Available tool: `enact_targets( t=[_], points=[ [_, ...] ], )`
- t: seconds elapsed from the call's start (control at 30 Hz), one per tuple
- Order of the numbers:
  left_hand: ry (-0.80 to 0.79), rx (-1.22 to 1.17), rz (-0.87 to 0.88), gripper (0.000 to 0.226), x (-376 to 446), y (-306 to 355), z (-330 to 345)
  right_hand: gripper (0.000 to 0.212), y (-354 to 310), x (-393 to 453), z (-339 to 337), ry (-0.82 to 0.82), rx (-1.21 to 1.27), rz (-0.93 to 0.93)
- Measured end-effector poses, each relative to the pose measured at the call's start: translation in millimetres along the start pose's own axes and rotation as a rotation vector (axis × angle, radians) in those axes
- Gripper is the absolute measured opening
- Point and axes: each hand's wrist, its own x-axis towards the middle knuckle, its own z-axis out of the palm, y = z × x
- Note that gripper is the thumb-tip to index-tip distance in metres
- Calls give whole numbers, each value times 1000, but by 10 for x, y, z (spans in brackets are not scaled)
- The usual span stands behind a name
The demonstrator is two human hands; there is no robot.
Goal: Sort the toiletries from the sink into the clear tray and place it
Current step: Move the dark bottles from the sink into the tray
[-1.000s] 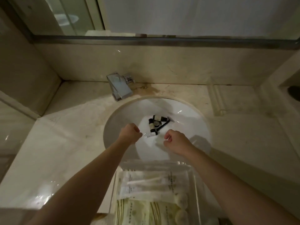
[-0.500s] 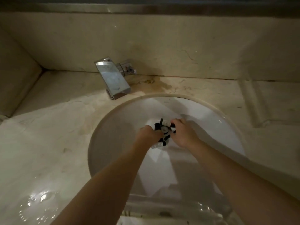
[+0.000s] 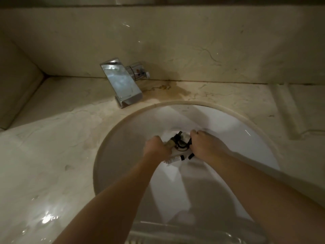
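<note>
Early stage of the sort. The toiletries (image 3: 177,150), small bottles and tubes with dark caps, lie clustered at the bottom of the sink (image 3: 123,138), around the drain. None of them has reached the tray (image 3: 175,231), of which only a clear rim shows at the lower edge of the view, just in front of the sink on the worktop (image 3: 52,155). The left hand (image 3: 155,148) has its grip curled round a pale tube at the left of the cluster; the right hand (image 3: 204,145) has its fingers curled over the items at the right, though which piece it holds cannot be told. Judged from this, gathering is under way; lifting out, sorting into the tray and placing the tray are all left.

Against the frame one second earlier: both hands then hover above the cluster, loosely curled and apart, and the tray with its packets is in plain view. Now the hands are down among the items and closed on them, and the view sits nearer the sink. The tap (image 3: 121,83) stands unchanged.
</note>
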Motion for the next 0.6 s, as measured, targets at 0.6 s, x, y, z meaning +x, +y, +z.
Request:
enact_targets(
  t=[0.6],
  points=[
    [168,-201,540,32,-1509,-78,-935,11,5,-1226,-772,92,1276,273]
  ],
)
